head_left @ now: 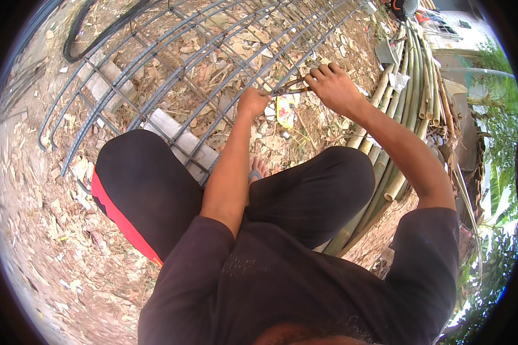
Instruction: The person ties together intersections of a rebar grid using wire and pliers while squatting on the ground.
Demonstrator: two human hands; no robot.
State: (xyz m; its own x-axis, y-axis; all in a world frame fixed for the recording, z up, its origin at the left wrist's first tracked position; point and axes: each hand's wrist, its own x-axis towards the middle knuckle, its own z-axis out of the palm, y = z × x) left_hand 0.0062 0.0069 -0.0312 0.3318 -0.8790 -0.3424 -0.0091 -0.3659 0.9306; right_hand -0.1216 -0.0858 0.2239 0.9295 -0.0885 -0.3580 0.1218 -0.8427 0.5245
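Note:
My right hand (332,86) is closed round the handles of rusty-looking pincers (296,86). Their head points left and meets the edge of a steel rebar mesh (224,75). Right beside that head, my left hand (253,103) is closed in a pinch at the rebar. What its fingers hold is too small to make out. The mesh is made of long ribbed bars crossed by thinner ones, and it stretches from my knees away to the far side. Some bars end in bent hooks at the left.
Pale blocks (181,135) lie under the mesh. Bamboo poles (408,86) are stacked along the right. A yellow wrapper (285,111) lies among dry leaves below the pincers. Dark bent rods (77,34) rest at the upper left. A grey container (387,52) stands by the poles.

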